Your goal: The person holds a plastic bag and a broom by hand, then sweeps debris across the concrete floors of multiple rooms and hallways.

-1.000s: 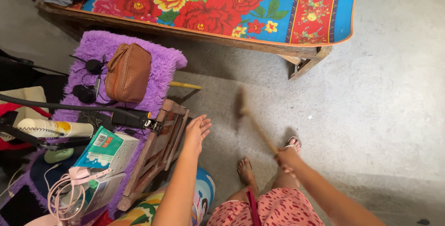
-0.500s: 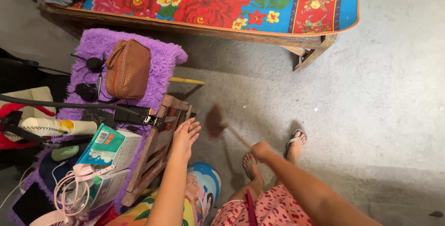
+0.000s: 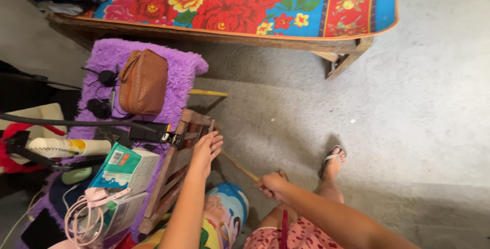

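Count: I see two hands, one thin wooden stick (image 3: 239,167), one wooden frame (image 3: 176,170), one brown bag (image 3: 143,81) on one purple rug (image 3: 176,68), two sandalled feet.
Left hand (image 3: 206,149): centre of the frame, arm reaching up from the bottom edge; fingers straight and released, resting flat on the wooden frame's top rail.
Right hand (image 3: 270,184): lower centre; clenched around the stick, which slants up-left towards the frame; its far end is hidden.
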